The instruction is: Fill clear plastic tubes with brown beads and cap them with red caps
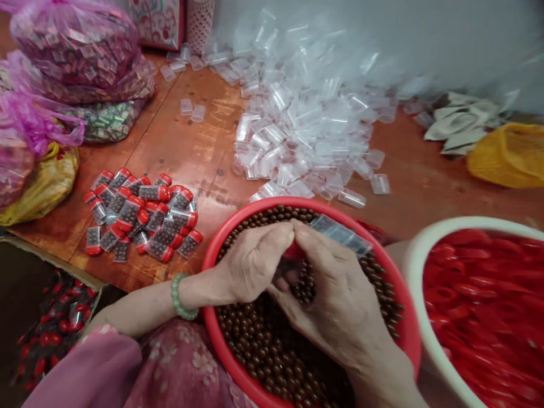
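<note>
My two hands meet over a red basin [238,362] full of small brown balls [272,351]. My left hand [250,263], with a green bead bracelet at the wrist, pinches a red cap [293,250] against my right hand. My right hand [335,300] is closed round a clear plastic vial [342,233] that sticks out past its knuckles to the right. Both hands hover just above the balls.
A white bowl [419,249] of red caps stands at the right. Filled, capped vials [144,215] lie in a heap at the left, empty clear vials [297,124] are piled behind. Pink bags [76,51] sit far left, a yellow bag [510,153] far right, a cardboard box [51,317] lower left.
</note>
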### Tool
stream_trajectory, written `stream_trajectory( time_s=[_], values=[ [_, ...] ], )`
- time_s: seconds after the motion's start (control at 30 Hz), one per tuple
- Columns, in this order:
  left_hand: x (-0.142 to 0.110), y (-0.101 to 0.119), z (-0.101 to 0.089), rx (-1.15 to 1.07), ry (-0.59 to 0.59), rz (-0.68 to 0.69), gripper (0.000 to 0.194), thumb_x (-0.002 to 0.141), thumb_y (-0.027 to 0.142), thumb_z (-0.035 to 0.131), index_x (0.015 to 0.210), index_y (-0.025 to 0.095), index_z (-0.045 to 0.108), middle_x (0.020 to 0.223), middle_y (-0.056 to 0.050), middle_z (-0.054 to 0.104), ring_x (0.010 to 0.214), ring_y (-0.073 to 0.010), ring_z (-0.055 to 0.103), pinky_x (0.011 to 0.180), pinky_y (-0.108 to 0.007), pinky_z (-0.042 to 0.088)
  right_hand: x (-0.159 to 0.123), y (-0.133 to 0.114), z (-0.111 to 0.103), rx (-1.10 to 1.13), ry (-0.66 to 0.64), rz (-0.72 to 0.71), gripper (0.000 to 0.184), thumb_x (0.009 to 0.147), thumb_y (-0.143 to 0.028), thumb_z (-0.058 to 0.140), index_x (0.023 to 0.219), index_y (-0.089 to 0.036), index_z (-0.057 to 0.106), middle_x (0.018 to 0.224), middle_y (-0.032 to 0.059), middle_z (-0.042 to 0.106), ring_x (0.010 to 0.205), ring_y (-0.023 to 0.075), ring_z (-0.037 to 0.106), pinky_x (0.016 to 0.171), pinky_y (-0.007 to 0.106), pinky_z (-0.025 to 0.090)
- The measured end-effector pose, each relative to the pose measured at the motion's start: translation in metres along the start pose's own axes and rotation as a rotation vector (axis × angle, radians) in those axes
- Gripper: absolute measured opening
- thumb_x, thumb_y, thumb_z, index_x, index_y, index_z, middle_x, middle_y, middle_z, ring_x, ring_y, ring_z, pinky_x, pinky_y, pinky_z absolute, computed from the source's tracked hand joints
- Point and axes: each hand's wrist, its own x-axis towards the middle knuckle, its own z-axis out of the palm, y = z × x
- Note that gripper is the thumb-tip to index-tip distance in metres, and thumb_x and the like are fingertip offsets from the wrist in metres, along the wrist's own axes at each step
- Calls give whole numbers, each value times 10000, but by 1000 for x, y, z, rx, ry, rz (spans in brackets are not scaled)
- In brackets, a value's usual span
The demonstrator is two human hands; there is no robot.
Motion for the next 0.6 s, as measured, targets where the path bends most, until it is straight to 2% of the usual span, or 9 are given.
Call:
stream_trajectory(
  time_s=[0.07, 0.1, 0.17, 0.27, 0.37, 0.43, 0.5, 0.6],
  values=[
    [-10, 1, -19, 259, 156, 202, 352, 964, 419, 329, 888, 197, 592, 780, -4, 633, 720, -124, 583, 695, -248, 474, 0, 4, -9, -66, 5, -16, 768, 846, -321, 672, 1501, -233, 281, 1380, 177, 532, 1247, 346, 538, 980, 523, 490],
    [-15, 1, -32, 423, 279, 267, 356, 963, 431, 340, 913, 199, 605, 845, -18, 653, 784, -140, 599, 742, -259, 481, -2, 9, -15, -102, 9, 6, 724, 858, -331, 662, 1487, -223, 319, 1363, 171, 550, 1236, 331, 551, 987, 501, 498],
    [-22, -3, -63, 750, 524, 287, 344, 966, 422, 358, 1021, 217, 628, 979, -38, 687, 927, -182, 625, 866, -309, 477, -9, 21, -30, -120, -9, 118, 556, 885, -316, 631, 1403, -226, 450, 1289, 139, 610, 1187, 297, 594, 980, 463, 515],
    [-25, -19, -115, 1103, 859, 250, 348, 943, 408, 421, 1133, 208, 634, 1110, -90, 681, 1086, -314, 622, 976, -475, 443, -29, 40, -52, -137, -21, 285, 325, 905, -283, 600, 1227, -238, 598, 1160, 100, 679, 1071, 261, 657, 924, 431, 547],
    [-26, -38, -156, 1204, 830, 221, 390, 894, 401, 517, 1231, 224, 602, 1277, -101, 615, 1291, -421, 473, 1058, -640, 341, -48, 49, -63, -99, -81, 381, 285, 890, -335, 626, 1156, -232, 630, 1120, 94, 696, 1044, 260, 663, 913, 434, 548],
    [-29, -47, -171, 1226, 857, 261, 436, 839, 405, 598, 1240, 234, 604, 1302, -82, 606, 1324, -453, 425, 1072, -715, 264, -54, 51, -61, -64, -135, 409, 318, 869, -363, 653, 1149, -214, 628, 1129, 99, 690, 1072, 267, 646, 936, 446, 534],
    [-30, -48, -173, 1231, 836, 305, 499, 814, 387, 640, 1294, 275, 565, 1386, -47, 553, 1373, -440, 368, 1111, -713, 216, -56, 53, -56, -50, -174, 439, 338, 867, -358, 655, 1165, -204, 617, 1152, 103, 677, 1109, 272, 624, 962, 463, 514],
    [-27, -40, -156, 1247, 779, 377, 529, 829, 362, 639, 1342, 346, 513, 1478, 11, 463, 1409, -378, 334, 1183, -620, 201, -53, 58, -47, -59, -213, 501, 350, 888, -341, 624, 1205, -197, 595, 1163, 113, 653, 1108, 275, 618, 954, 470, 510]
  ],
)
